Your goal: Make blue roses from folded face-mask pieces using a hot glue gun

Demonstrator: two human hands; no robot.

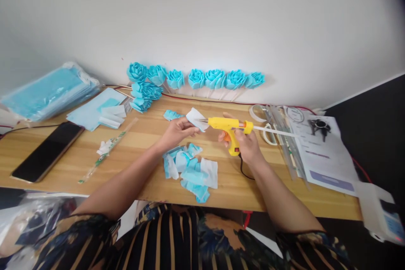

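My right hand (247, 143) grips a yellow hot glue gun (223, 124), with fingers around its handle near the orange trigger. A long translucent glue stick (275, 130) sticks out of the gun's back end. Between the fingers of my left hand (177, 131) is a small white fabric piece (195, 119), and the gun's nozzle lies over it; I cannot tell whether they touch. Just behind my left hand sits a blue crumpled piece (172, 114). In front of both hands lies a pile of blue and white fabric pieces (193, 168).
Several blue fabric roses (215, 79) on sticks lean along the wall. At left are packaged blue sheets (50, 88), flat cut sheets (95, 107) and a phone (47, 152). Tape (258, 112), scissors (269, 133), papers (322, 152) and keys (319, 126) lie at right. A power strip (379, 211) stands at the right edge.
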